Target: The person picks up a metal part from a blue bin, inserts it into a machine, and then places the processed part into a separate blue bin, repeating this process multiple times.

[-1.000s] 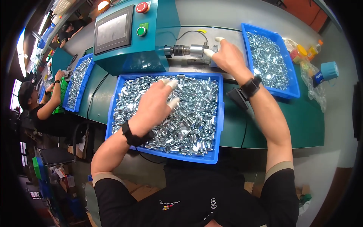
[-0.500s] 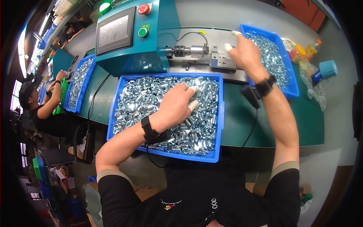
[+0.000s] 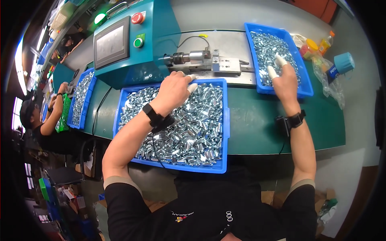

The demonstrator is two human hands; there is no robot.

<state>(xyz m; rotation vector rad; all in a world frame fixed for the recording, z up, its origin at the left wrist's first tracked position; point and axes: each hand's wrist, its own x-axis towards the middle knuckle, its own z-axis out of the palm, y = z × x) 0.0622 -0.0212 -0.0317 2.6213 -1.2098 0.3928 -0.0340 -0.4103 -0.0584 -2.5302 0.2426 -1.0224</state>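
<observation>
1. My left hand (image 3: 173,90) is hovering at the back edge of the near blue tray (image 3: 225,128), its thumb and fingertips sitting close together; I cannot tell whether they are pinching anything.
2. My right hand (image 3: 285,80) is hanging over the right blue tray (image 3: 304,90), with thumb and finger standing wide apart and a gap showing between them.
3. Shiny metal pieces (image 3: 193,128) are filling the near tray in front of me, and a second heap (image 3: 265,44) is lying in the right one.
4. White finger covers (image 3: 272,72) are wrapping my fingertips.
5. The teal machine (image 3: 161,24) is standing behind the near tray; its metal block (image 3: 227,64) is sitting farther back, between my hands.
6. Both trays are resting on the green table (image 3: 253,120).
</observation>
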